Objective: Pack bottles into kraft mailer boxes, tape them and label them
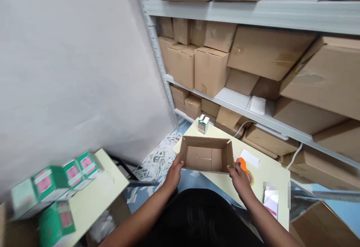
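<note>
open carton (206,154) | between left hand (173,173), right hand (239,175) | both gripping sides

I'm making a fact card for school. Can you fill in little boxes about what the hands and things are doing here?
Left hand: grips the left end of the cardboard box
Right hand: grips the box's right end
Box: open on top, at the near edge of the pale yellow table
Beside right hand: orange tape dispenser
Far table edge: small green carton
Behind: shelves of brown boxes
Left: green cartons on another table
</note>
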The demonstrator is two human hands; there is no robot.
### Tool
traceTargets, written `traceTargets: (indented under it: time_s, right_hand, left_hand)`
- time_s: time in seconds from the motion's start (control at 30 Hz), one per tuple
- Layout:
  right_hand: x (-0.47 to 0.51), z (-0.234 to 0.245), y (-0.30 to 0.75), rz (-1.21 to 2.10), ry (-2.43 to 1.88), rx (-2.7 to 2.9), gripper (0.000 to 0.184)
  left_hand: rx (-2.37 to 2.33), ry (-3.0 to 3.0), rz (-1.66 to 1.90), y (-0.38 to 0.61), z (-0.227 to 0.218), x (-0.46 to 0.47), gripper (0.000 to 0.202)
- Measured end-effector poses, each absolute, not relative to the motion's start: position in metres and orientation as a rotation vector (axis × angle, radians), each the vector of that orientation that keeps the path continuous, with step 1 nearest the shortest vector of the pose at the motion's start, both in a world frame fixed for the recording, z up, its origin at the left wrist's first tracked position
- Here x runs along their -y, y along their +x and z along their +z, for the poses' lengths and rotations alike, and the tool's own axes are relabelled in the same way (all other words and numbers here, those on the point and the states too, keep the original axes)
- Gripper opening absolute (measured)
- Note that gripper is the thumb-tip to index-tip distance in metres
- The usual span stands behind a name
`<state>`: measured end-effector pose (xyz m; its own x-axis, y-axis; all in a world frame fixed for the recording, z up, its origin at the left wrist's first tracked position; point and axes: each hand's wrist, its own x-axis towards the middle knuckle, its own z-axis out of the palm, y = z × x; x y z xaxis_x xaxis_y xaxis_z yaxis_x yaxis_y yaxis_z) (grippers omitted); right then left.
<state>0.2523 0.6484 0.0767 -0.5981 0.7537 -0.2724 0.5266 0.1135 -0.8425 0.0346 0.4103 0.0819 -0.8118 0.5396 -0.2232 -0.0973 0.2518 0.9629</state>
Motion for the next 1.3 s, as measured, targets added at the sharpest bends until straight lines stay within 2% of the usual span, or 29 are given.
traceTargets:
  time_s: [0.33, 0.5, 0.73, 0.87, 0.97, 1.07, 1.17, 1.23, 1.3]
  right_hand:
    - [-0.614, 0.11, 0.165, 1.916, -1.041, 2.137, 0.038]
    - [-0.545, 0.124, 0.124, 1.996, -0.882, 2.161, 0.042]
    - [-0.418, 0.121, 0.082, 2.17, -0.883, 2.087, 0.053]
    - [-0.349, 0.128, 0.068, 2.313, -0.827, 2.018, 0.058]
    - [-0.315, 0.137, 0.057, 2.301, -0.904, 1.982, 0.059]
    - [-0.296, 0.144, 0.048, 2.263, -0.928, 1.948, 0.056]
    - [-0.283, 0.146, 0.041, 2.255, -0.922, 1.989, 0.05]
    - [-0.274, 0.146, 0.037, 2.233, -0.941, 2.036, 0.049]
    - [-0.264, 0.143, 0.035, 2.212, -0.949, 2.07, 0.049]
  left_hand:
    - [-2.285, 0.202, 1.768, 0.062, 0.12, -0.305, 0.058]
    - [-2.351, 0.034, 1.847, 0.071, 0.119, -0.224, 0.059]
    - [-2.448, -0.003, 1.879, 0.069, 0.13, -0.087, 0.059]
    - [-2.493, 0.005, 1.872, 0.075, 0.133, -0.024, 0.064]
    - [-2.502, 0.074, 1.825, 0.082, 0.146, 0.02, 0.068]
    - [-2.514, 0.191, 1.709, 0.072, 0.175, 0.079, 0.058]
    - [-2.794, 0.022, 1.451, 0.034, 0.202, 0.16, 0.046]
    - [-2.939, -0.138, 1.12, -0.001, 0.205, 0.216, 0.043]
    - [-2.861, -0.218, 0.695, -0.034, 0.191, 0.261, 0.043]
